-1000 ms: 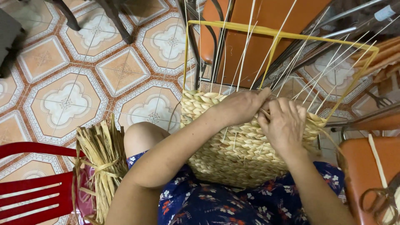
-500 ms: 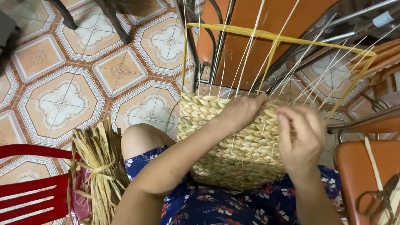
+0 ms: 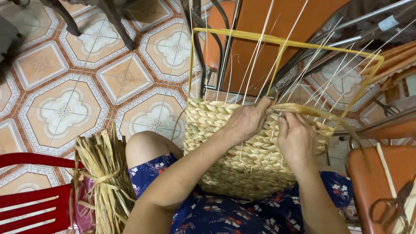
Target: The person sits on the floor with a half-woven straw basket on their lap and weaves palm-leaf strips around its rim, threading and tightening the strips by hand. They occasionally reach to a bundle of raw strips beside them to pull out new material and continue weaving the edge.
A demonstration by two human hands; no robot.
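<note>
A half-woven straw basket (image 3: 216, 130) rests on my lap, built on a yellow frame (image 3: 260, 38) with several thin pale stakes (image 3: 253, 60) rising from it. My left hand (image 3: 247, 121) grips the basket's top edge. My right hand (image 3: 297, 136) is beside it, fingers closed on a flat straw strand (image 3: 312, 112) that runs off to the right along the rim.
A bundle of dried straw (image 3: 102, 182) leans by my left knee, next to a red plastic chair (image 3: 30, 203). Orange seats with metal legs (image 3: 255, 47) stand behind the basket. Scissors (image 3: 392, 208) lie on an orange stool (image 3: 368, 173) at right. Patterned floor tiles (image 3: 86, 86) spread to the left.
My right hand, which had lifted away from the rim half a second ago, has come back down to the top edge with the strand. My left hand has stayed on the rim.
</note>
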